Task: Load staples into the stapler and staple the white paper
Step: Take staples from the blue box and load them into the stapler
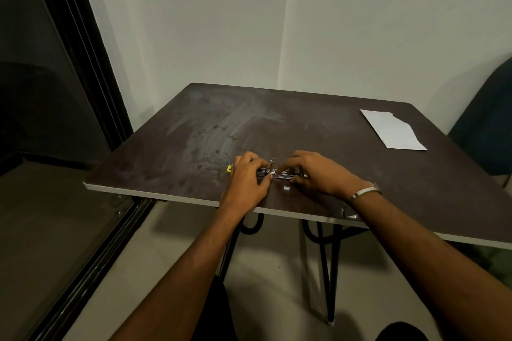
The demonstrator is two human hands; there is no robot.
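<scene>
A stapler point(277, 173) lies flat and opened out on the dark table point(171, 152) near its front edge, with a yellow end point(229, 168) sticking out on the left. My left hand point(249, 177) rests on its left half, fingers pressed on the metal. My right hand point(313, 171) covers its right half, fingertips pinching at the staple channel. A small strip of staples point(286, 188) lies loose on the table just in front of the stapler, between my hands. The white paper point(392, 130) lies at the far right of the table, apart from both hands.
A dark chair point(484, 124) stands at the table's right side. A dark glass door with a black frame point(83, 63) runs along the left. Light walls meet in a corner behind the table. A metal bangle point(363, 192) sits on my right wrist.
</scene>
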